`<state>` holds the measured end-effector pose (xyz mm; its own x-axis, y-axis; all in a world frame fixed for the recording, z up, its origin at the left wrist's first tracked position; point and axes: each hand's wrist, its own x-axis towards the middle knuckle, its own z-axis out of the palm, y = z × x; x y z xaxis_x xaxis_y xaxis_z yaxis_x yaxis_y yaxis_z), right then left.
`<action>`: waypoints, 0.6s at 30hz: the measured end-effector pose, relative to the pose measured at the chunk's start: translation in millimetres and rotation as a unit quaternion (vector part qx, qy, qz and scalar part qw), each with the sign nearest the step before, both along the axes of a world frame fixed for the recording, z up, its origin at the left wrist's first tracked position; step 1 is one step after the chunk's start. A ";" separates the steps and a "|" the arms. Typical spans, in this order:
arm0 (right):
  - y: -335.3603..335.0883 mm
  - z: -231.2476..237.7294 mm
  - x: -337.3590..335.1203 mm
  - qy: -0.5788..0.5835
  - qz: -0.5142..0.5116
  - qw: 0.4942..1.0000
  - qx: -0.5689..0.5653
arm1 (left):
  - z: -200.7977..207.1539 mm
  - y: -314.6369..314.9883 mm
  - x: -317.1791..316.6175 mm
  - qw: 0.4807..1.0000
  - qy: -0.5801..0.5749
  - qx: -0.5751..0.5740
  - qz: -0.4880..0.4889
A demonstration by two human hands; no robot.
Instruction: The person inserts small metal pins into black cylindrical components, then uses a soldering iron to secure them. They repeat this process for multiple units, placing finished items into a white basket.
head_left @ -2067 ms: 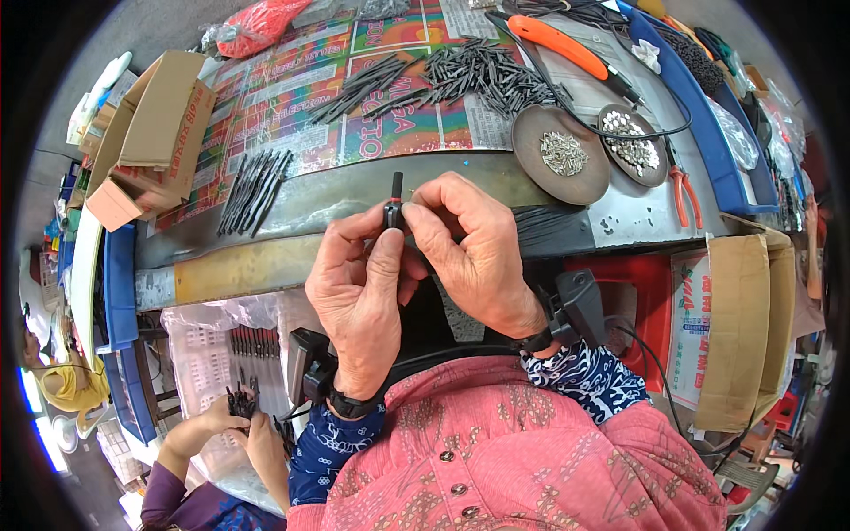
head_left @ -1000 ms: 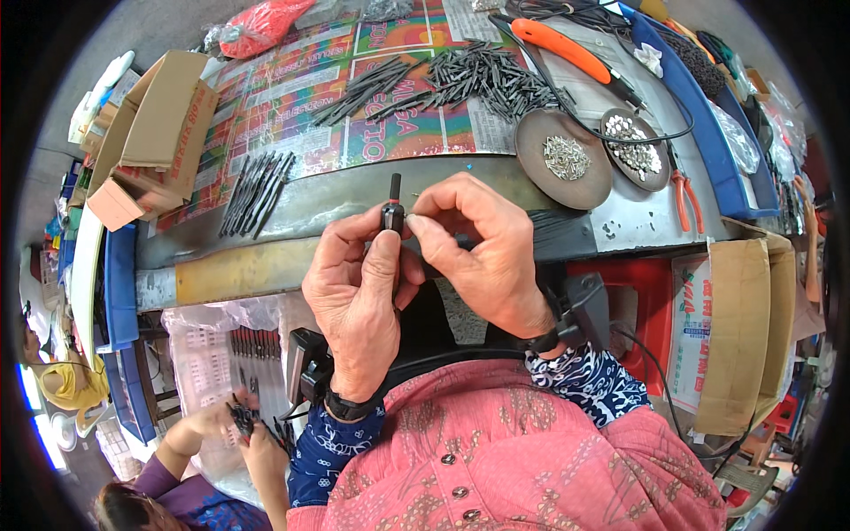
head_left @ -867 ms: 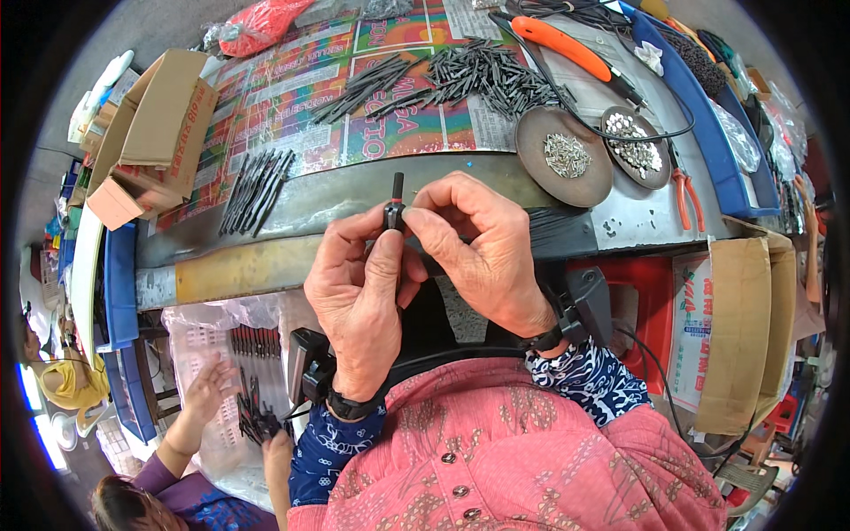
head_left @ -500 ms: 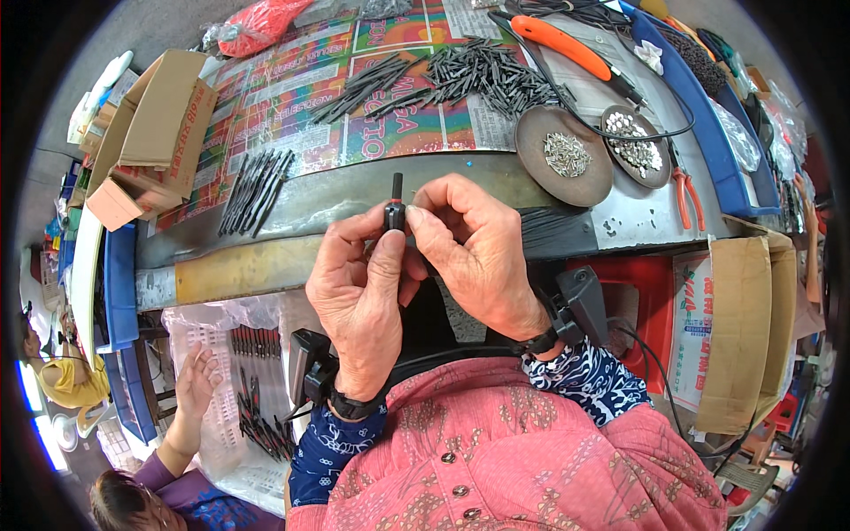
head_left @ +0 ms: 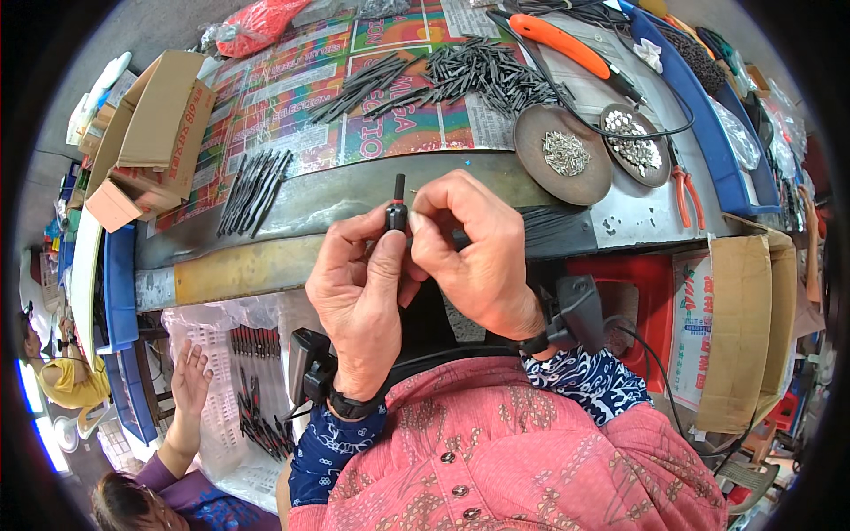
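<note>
Between the thumb and fingers of my left hand stands a small black rod-shaped part, upright, with a thin black shaft on top and a red ring below it. My right hand is closed in a pinch just right of this part. A tiny brassy tip shows at its fingertips, too small to name. Beyond my hands, a row of long black pieces lies at the left of the bench. Short metal pins fill a brown dish at the right, beside a second dish of small silvery pieces.
Black strips are heaped on the printed sheet. An orange-handled tool with a cable and red-handled pliers lie at right. Cardboard boxes flank the bench. At lower left, a co-worker's hand is beside a crate of black parts.
My right fingers have shifted slightly, and a tiny brassy tip now shows at them. My left hand keeps the black part nearly in place. The co-worker's hand has turned slightly.
</note>
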<state>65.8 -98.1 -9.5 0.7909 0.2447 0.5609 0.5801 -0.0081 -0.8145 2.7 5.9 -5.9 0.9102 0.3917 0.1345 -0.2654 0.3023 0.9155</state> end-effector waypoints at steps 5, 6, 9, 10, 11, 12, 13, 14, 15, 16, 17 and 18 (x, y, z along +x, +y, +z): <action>-1.5 -2.3 8.0 -0.188 -0.050 0.980 -0.034 | 0.1 -1.3 -0.7 1.000 0.005 -0.002 0.008; -2.3 -1.9 9.3 -0.223 -0.056 0.972 -0.037 | 0.3 -0.9 -0.6 1.000 0.000 -0.004 0.003; -5.0 0.2 9.0 -0.253 -0.063 0.964 -0.047 | 1.3 1.5 -2.2 0.999 -0.022 -0.029 -0.026; -5.8 0.9 7.9 -0.253 -0.068 0.964 -0.052 | 1.2 1.4 -2.2 0.999 -0.016 -0.025 -0.020; -6.4 1.6 5.5 -0.164 -0.036 0.985 -0.033 | 0.9 1.1 -2.1 1.000 -0.011 -0.021 -0.013; -6.7 2.3 3.1 -0.076 -0.008 0.997 -0.016 | 0.7 0.9 -1.8 1.000 -0.007 -0.017 -0.007; -6.7 2.9 1.1 0.008 0.021 1.000 0.003 | 0.9 1.6 -1.9 1.000 -0.005 -0.007 -0.004; -6.5 3.4 -0.3 0.046 0.035 0.998 0.009 | 1.2 2.4 -1.8 1.000 -0.004 0.002 -0.002; -5.6 3.7 -1.4 0.080 0.050 0.995 0.017 | 1.3 2.4 -1.7 1.000 0.001 0.011 0.003; -5.7 4.1 -1.3 0.113 0.065 0.991 0.025 | 1.2 1.7 -1.3 1.000 -0.007 0.012 0.000; -2.8 3.8 -2.8 0.138 0.076 0.986 0.063 | 0.8 0.7 -0.9 1.000 -0.011 0.012 -0.001; -1.8 3.7 -2.5 0.124 0.056 0.990 0.047 | 0.4 -0.2 -0.7 1.000 -0.015 0.012 -0.001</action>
